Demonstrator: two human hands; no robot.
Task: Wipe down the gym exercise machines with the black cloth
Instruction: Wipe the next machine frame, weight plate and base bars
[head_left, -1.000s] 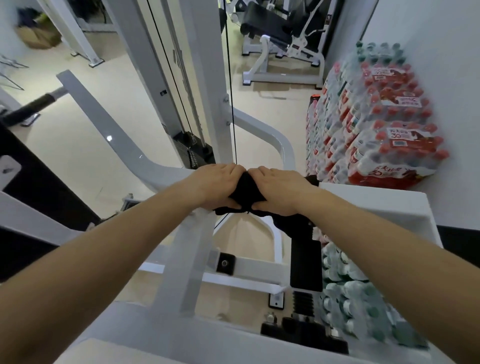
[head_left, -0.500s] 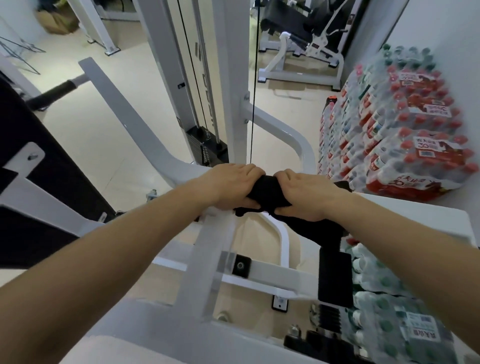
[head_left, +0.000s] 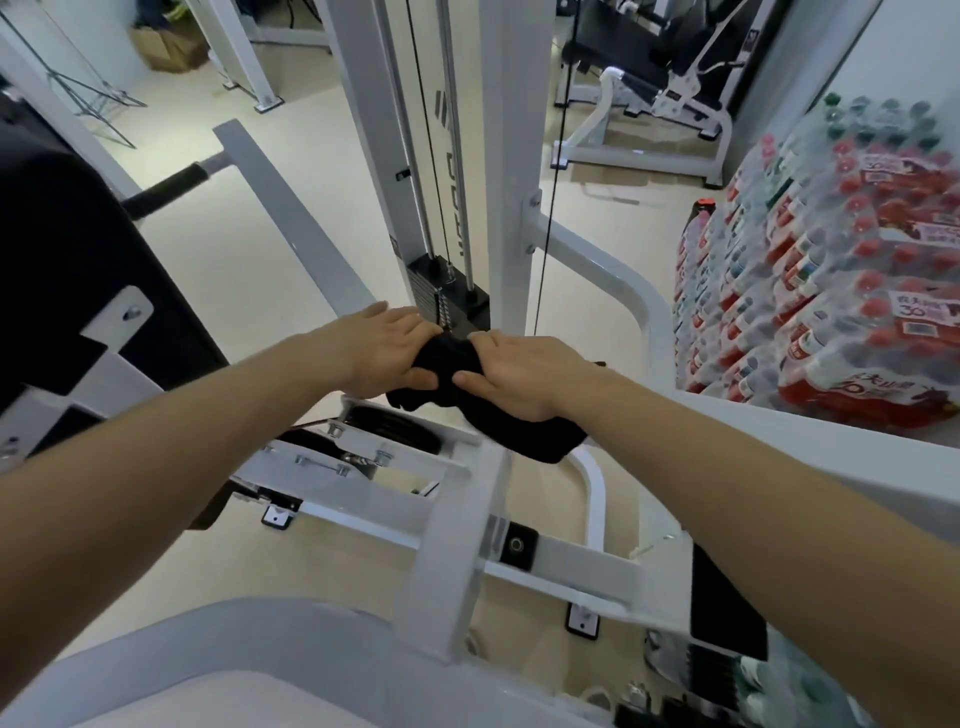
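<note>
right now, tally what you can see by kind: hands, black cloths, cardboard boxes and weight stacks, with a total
hands: 2, the left hand and the right hand, both gripping the cloth
black cloth: 1
cardboard box: 1, on the floor far back on the left
weight stack: 1, just beyond the hands
total: 5

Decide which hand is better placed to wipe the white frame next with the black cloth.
Probably the right hand: most of the black cloth lies bunched under it, over the white frame; the left hand grips only one end.
</note>
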